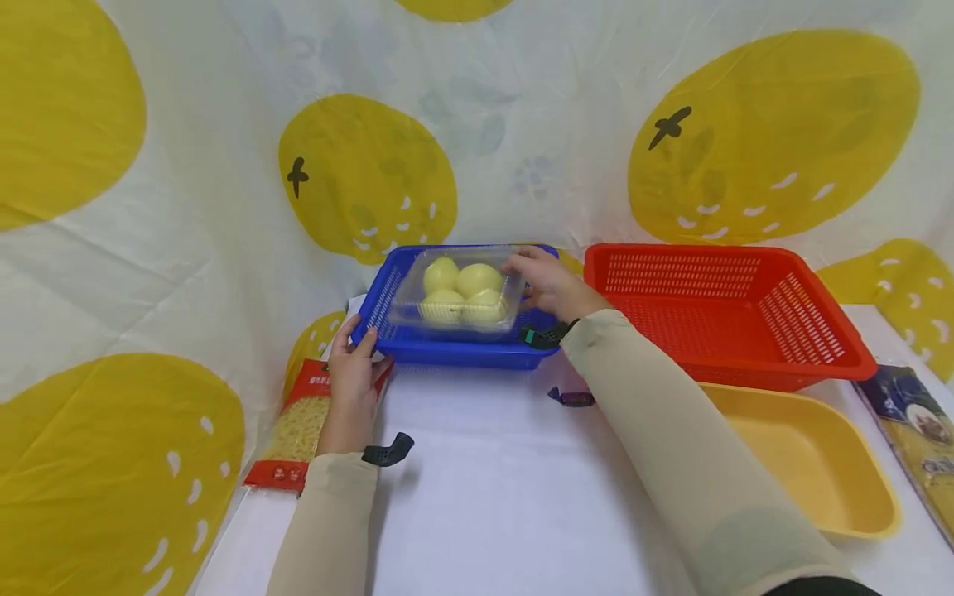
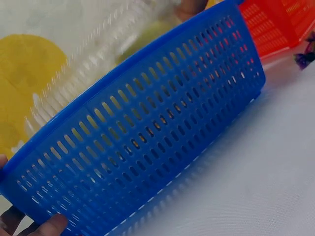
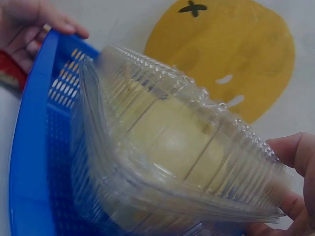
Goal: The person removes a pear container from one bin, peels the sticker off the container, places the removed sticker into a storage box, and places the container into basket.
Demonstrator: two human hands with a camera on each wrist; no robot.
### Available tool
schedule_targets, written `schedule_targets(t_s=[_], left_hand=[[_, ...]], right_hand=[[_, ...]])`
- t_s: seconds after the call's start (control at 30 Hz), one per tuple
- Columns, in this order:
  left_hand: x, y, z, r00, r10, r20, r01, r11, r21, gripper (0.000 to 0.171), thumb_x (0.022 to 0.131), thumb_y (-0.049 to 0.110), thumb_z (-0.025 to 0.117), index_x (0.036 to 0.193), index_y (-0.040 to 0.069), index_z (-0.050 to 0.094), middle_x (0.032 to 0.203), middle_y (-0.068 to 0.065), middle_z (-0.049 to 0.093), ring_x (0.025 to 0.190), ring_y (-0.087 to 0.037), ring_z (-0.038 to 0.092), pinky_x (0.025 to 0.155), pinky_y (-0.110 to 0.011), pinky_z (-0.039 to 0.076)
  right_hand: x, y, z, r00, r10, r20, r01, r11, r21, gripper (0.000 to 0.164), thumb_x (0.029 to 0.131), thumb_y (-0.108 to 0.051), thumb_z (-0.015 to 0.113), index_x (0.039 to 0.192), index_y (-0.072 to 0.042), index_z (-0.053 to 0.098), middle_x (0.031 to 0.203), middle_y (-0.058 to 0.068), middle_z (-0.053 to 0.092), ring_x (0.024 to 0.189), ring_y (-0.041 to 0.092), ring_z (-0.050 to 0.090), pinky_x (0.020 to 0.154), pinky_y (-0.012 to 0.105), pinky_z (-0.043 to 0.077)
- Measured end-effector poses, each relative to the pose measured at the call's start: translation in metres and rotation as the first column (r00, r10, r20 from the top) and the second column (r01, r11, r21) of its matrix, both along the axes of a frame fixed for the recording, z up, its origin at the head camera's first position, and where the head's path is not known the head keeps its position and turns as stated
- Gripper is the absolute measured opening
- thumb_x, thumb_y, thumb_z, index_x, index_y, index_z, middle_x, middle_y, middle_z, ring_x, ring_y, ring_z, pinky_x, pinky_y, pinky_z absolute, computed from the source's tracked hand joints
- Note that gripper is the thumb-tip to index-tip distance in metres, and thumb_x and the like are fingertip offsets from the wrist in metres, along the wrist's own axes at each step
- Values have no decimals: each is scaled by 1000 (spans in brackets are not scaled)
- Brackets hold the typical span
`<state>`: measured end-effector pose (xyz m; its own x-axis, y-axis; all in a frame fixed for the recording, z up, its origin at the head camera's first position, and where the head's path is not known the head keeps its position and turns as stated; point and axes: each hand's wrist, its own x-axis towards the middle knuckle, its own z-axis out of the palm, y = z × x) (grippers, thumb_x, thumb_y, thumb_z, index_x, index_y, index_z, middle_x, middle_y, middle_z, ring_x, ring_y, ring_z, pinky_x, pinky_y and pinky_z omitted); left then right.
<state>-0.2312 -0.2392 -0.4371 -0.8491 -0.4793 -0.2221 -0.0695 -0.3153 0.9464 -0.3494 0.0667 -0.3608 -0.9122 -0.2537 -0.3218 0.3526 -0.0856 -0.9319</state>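
My right hand (image 1: 550,281) grips the right end of a clear plastic clamshell box (image 3: 197,196) that holds several round pale-yellow items (image 1: 480,281). The box sits tilted within the top of a blue slotted basket (image 2: 147,128), overlapping its back rim in the head view. At the basket's front left corner, my left hand (image 1: 352,381) holds the rim, its thumb on the near wall and its fingers round the outer side. In the right wrist view the right fingers (image 3: 295,152) wrap the box's ribbed edge.
Right of the blue basket stands a red basket (image 1: 745,364), with a yellow tub (image 1: 812,463) in front. A red-ended packet (image 1: 298,422) lies by my left wrist, and another packet (image 1: 913,422) lies far right. A dark wrapped candy (image 1: 572,398) is on the white table (image 1: 477,497).
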Motion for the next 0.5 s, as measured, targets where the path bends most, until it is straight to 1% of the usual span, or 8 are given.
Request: schedule_targets(t_s=[0.07, 0.13, 0.3, 0.4, 0.5], left_hand=[[0, 1, 1, 1000, -5, 2, 5, 1000, -7, 49, 108, 22, 66, 155, 34, 56, 157, -4, 53, 132, -26, 62, 107, -50, 55], [0, 2, 1, 1000, -9, 5, 9, 1000, -11, 49, 109, 22, 65, 156, 34, 54, 159, -4, 51, 133, -27, 61, 107, -49, 55], [0, 2, 4, 1000, -13, 15, 13, 1000, -19, 51, 109, 23, 65, 157, 34, 53, 159, -4, 51, 135, -27, 59, 108, -51, 54], [-1, 2, 3, 1000, -13, 17, 13, 1000, -25, 51, 109, 23, 64, 157, 35, 52, 160, -3, 51, 135, -27, 58, 108, -52, 54], [-2, 2, 2, 1000, -10, 24, 11, 999, -35, 51, 109, 24, 64, 157, 36, 51, 159, -4, 51, 134, -26, 58, 108, -51, 54]], right_hand=[[-2, -3, -5, 1000, 8, -10, -8, 999, 37, 77, 102, -12, 61, 170, -16, 26, 169, 14, 32, 146, 51, 39, 111, 72, 42], [-3, -5, -9, 1000, 14, -1, -14, 998, 67, 79, 102, -13, 62, 171, -17, 24, 169, 14, 32, 145, 50, 42, 110, 71, 44], [-7, -9, -16, 1000, 27, 15, -28, 994, 108, 79, 102, -18, 67, 169, -17, 25, 167, 14, 34, 146, 50, 41, 110, 71, 44], [-9, -10, -17, 999, 35, 26, -37, 995, 95, 79, 102, -22, 69, 169, -19, 27, 168, 12, 32, 148, 50, 38, 112, 71, 42], [-12, -8, -18, 997, 59, 41, -61, 997, 42, 81, 101, -20, 70, 170, -22, 26, 172, 10, 27, 152, 51, 32, 115, 72, 38]])
